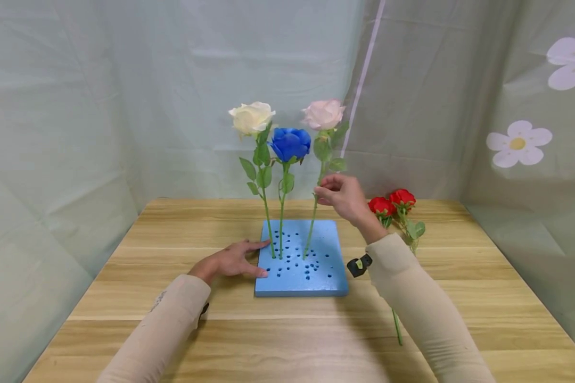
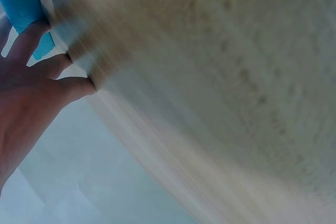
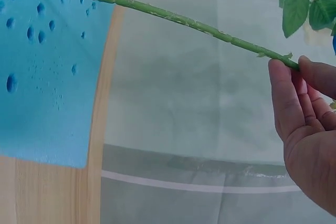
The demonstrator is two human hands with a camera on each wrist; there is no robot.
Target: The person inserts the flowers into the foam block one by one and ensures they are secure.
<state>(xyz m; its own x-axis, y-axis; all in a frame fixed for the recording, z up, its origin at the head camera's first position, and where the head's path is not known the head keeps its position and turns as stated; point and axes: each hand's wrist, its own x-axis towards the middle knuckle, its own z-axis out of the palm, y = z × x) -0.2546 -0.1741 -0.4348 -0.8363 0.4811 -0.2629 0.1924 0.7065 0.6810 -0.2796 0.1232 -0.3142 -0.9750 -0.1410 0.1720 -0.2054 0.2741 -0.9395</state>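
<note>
A pale pink rose (image 1: 323, 115) stands almost upright, its green stem (image 3: 178, 19) pinched between thumb and fingertips of my right hand (image 1: 344, 198). The stem's lower end meets the blue board (image 1: 301, 285) among its many holes. My left hand (image 1: 235, 259) rests at the board's left edge with fingers spread and thumb over the near left part. In the left wrist view, fingertips touch the blue side and the tabletop. A cream rose (image 1: 252, 118) and a blue rose (image 1: 290, 144) rise from holes in the left half of the board, both unheld.
Two red roses (image 1: 402, 198) lie on the wooden table (image 1: 287, 340) at the right, partly behind my right forearm. Grey-green curtains (image 1: 287, 53) enclose the back and sides, with white flower prints on the right one.
</note>
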